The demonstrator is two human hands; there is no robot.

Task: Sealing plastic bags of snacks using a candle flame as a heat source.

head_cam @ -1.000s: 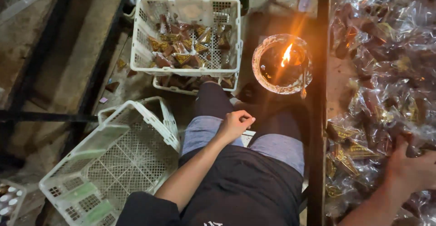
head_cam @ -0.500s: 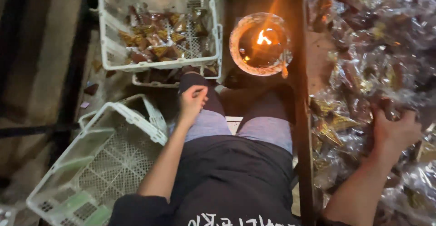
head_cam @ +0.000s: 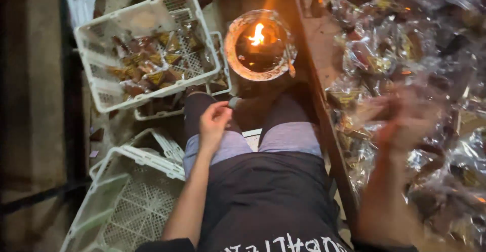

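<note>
The person sits with a lit candle bowl [head_cam: 259, 47] between the feet, within reach of both hands. The left hand [head_cam: 213, 123] rests on the left thigh, fingers loosely curled and holding nothing visible. The right hand [head_cam: 407, 123] is over the packets [head_cam: 405, 49] heaped on the bench at right; it is blurred, so its grip cannot be told. The packets are clear, crinkled film around dark and gold contents. More lie in the white crate [head_cam: 101, 54] ahead.

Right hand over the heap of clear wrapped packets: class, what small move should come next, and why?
Probably closing the right hand on one packet from the heap and lifting it. The hand is blurred above the packets, so its grip is unclear, while the left hand rests on the thigh, seemingly holding nothing.
</note>
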